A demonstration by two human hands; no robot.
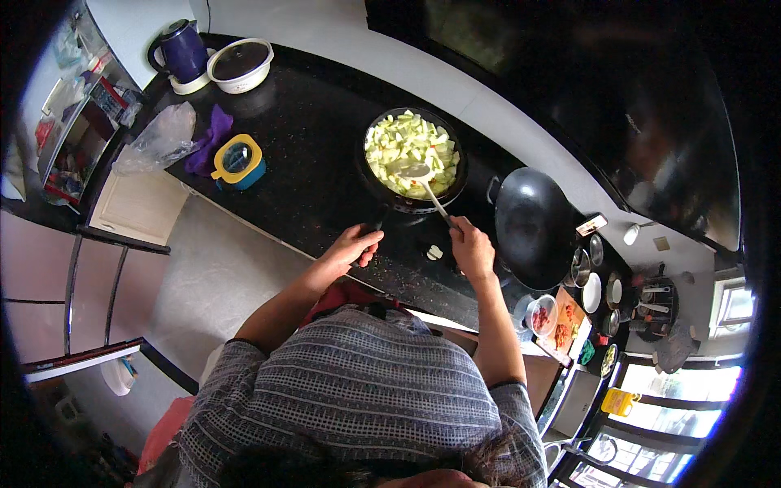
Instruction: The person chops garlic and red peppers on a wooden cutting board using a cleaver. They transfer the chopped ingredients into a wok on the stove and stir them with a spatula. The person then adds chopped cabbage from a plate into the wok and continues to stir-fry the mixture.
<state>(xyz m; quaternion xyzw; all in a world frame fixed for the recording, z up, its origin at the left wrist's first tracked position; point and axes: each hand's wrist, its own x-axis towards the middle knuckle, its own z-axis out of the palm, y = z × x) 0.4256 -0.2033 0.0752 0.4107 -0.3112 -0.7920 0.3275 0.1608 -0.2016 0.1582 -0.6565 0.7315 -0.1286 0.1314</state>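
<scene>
A dark frying pan (462,177) full of chopped pale green vegetable pieces (407,141), with a few red bits among them, sits on the stove in the black counter. My left hand (359,245) is closed around the pan's black handle. In my right hand (473,249) is the dark handle of a cooking spatula (416,172), whose metal head rests on the vegetables near the pan's middle. A pale stove knob (434,252) shows between my hands. Right of the pan stands a large dark wok (529,226).
Far left on the counter are a purple electric kettle (184,55), a white lidded bowl (241,67), a clear plastic bag (161,137) and a yellow-and-blue container (239,161). To the right, a cutting board (566,323) holds red pieces beside a clear plastic bowl (542,316). A range hood (549,79) hangs above.
</scene>
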